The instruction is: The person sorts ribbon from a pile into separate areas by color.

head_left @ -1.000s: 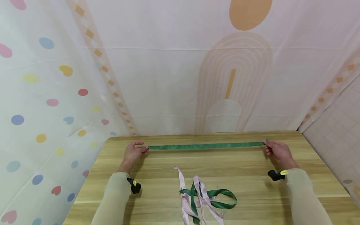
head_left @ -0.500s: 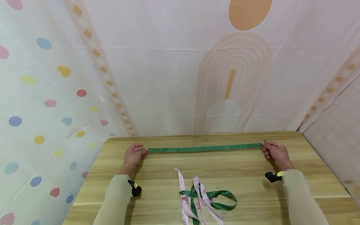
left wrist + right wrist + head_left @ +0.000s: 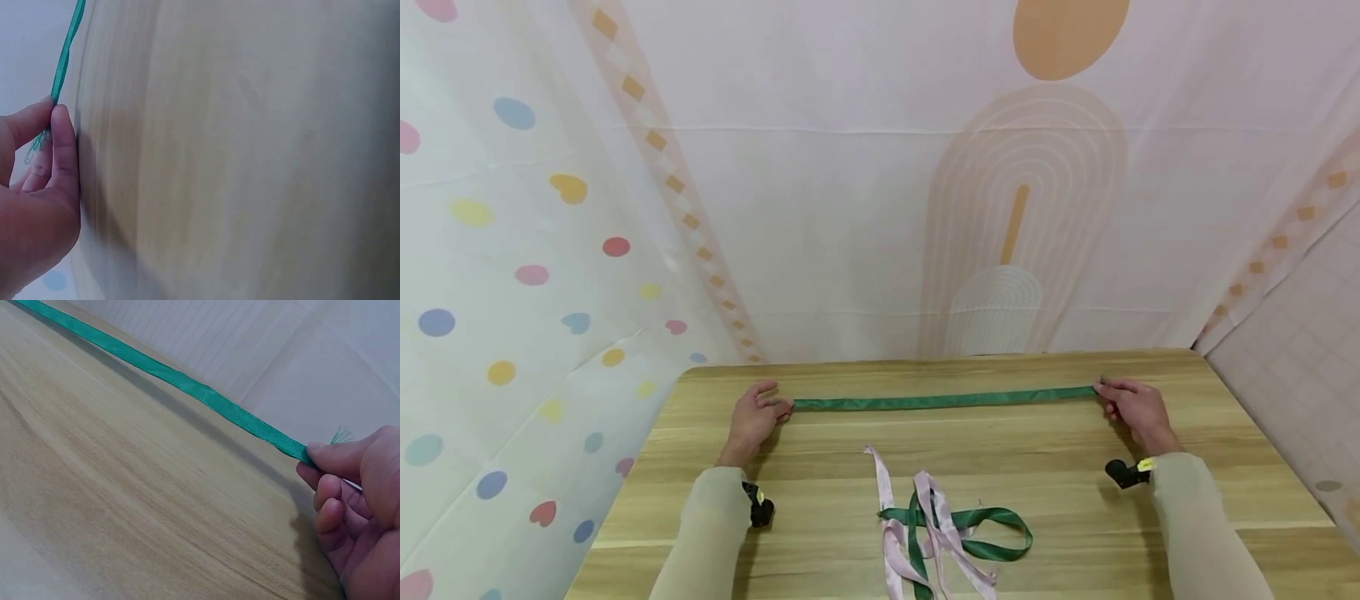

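The left hand (image 3: pixel 752 418) and right hand (image 3: pixel 1133 406) are each pinching one end of the green ribbon (image 3: pixel 943 401), holding it taut and straight across the far part of the worktop (image 3: pixel 820 467). Compared with a second ago, both hands are sitting slightly nearer the person and the ribbon is lying a little closer with them. The fingers (image 3: pixel 334 456) are curling round the frayed right end. The loose ribbons (image 3: pixel 943 529), pink and green, are lying unchanged near the front edge.
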